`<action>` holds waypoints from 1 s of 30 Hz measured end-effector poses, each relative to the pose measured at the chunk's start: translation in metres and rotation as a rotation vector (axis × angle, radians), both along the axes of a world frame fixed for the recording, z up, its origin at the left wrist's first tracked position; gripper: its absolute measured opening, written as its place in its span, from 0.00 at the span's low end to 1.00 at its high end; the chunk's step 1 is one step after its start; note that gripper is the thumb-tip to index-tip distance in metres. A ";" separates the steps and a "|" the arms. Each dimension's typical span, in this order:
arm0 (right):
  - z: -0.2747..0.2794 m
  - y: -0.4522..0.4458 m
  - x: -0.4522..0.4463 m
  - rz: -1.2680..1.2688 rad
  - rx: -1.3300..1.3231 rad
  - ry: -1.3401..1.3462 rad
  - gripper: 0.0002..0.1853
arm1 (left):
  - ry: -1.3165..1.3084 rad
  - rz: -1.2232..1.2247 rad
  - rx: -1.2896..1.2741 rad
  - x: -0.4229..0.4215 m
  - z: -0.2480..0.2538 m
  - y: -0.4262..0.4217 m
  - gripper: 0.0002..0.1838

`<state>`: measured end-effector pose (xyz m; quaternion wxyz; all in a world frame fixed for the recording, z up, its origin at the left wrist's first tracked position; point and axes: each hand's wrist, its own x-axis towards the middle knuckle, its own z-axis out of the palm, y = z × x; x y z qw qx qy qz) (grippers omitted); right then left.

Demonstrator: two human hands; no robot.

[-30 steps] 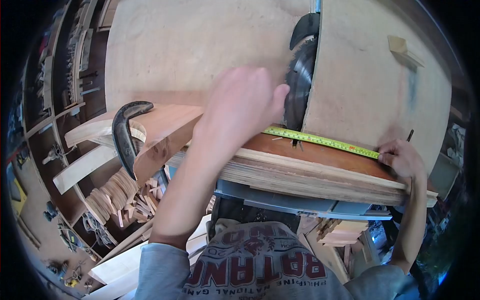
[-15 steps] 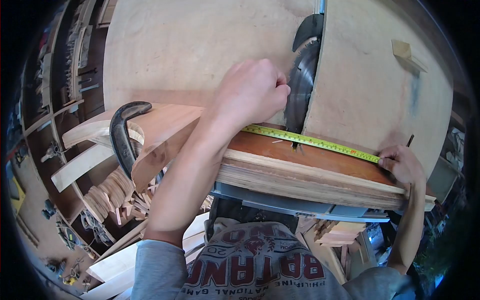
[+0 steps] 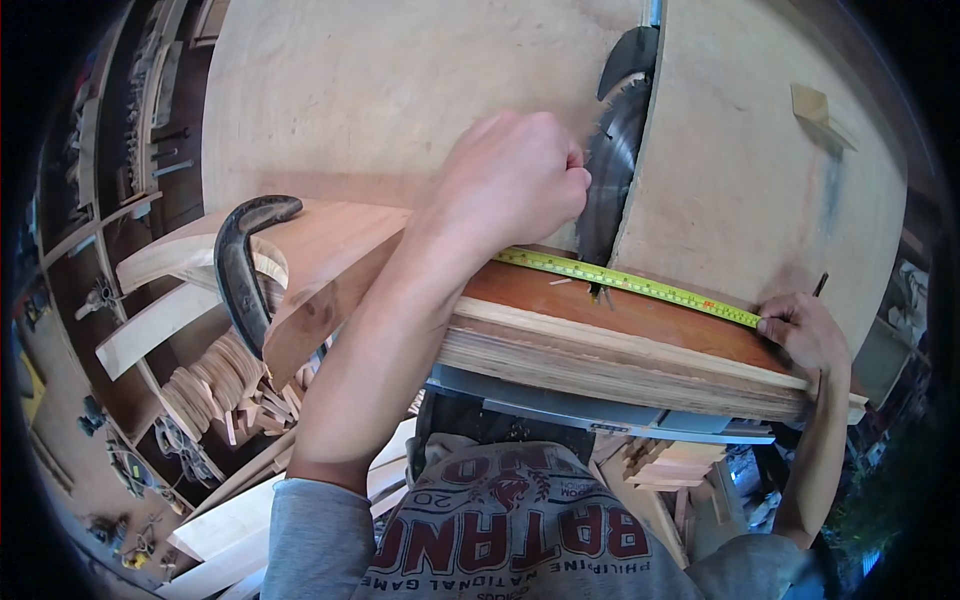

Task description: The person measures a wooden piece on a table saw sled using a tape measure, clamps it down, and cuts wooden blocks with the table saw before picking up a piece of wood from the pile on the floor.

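Note:
A yellow tape measure (image 3: 640,285) runs stretched across a brown board, past the front of the saw blade. Its right end is pinched between thumb and fingers of my right hand (image 3: 806,332). A thin dark stick like a pencil (image 3: 822,284) pokes up behind those fingers. My left hand (image 3: 520,178) is closed in a fist above the plywood top, just left of the circular saw blade (image 3: 612,160). What the fist holds, if anything, is hidden. The tape's left part disappears behind my left wrist, and its case is out of sight.
A black C-clamp (image 3: 238,270) grips a curved wooden piece (image 3: 330,228) at the left. A small wood block (image 3: 815,108) rests on the right plywood panel (image 3: 740,150). Stacked curved offcuts (image 3: 205,385) and shelves stand at the left. The board's layered front edge (image 3: 620,368) lies near my body.
The view has shifted slightly, so the saw blade and left fist appear a little further right. Both hands keep their poses and the tape stays stretched.

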<state>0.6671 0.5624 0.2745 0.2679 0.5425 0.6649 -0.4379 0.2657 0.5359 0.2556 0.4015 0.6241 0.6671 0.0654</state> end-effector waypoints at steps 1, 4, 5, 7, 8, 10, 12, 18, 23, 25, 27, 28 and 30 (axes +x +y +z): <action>0.001 0.000 -0.001 0.002 0.000 -0.001 0.09 | -0.005 -0.002 0.006 0.000 0.000 0.000 0.14; 0.002 0.000 -0.003 0.015 0.009 -0.012 0.08 | 0.003 -0.007 0.005 0.000 0.000 0.000 0.14; 0.002 0.000 -0.002 -0.002 0.003 -0.004 0.08 | 0.016 -0.013 -0.001 0.000 0.000 0.000 0.14; 0.002 -0.001 -0.002 -0.017 -0.003 0.003 0.08 | 0.007 -0.007 0.014 0.000 -0.002 -0.001 0.14; 0.003 0.000 -0.003 -0.023 -0.011 -0.008 0.08 | -0.002 -0.002 0.030 0.000 -0.003 -0.002 0.15; 0.003 0.001 -0.004 -0.025 -0.020 -0.018 0.08 | 0.022 -0.002 0.033 0.001 -0.003 -0.003 0.14; 0.002 0.000 -0.001 -0.080 -0.044 -0.043 0.08 | 0.047 -0.004 0.036 0.006 0.000 -0.011 0.13; -0.001 -0.004 0.005 -0.052 0.018 -0.031 0.09 | 0.020 -0.026 0.780 -0.003 0.094 -0.139 0.10; -0.003 -0.001 0.005 -0.002 -0.003 -0.009 0.07 | 0.147 0.591 1.426 -0.117 0.062 -0.241 0.10; -0.001 0.001 0.003 0.019 -0.012 -0.011 0.07 | 0.319 0.843 1.368 -0.182 0.046 -0.235 0.20; -0.003 -0.001 0.006 -0.021 -0.029 0.019 0.07 | 0.145 1.076 1.241 -0.220 0.032 -0.215 0.28; -0.002 0.000 0.005 -0.020 -0.024 0.018 0.07 | -0.064 1.111 1.201 -0.230 0.025 -0.210 0.30; 0.000 -0.001 0.005 0.000 -0.027 0.009 0.06 | -0.073 1.021 1.220 -0.235 0.018 -0.196 0.32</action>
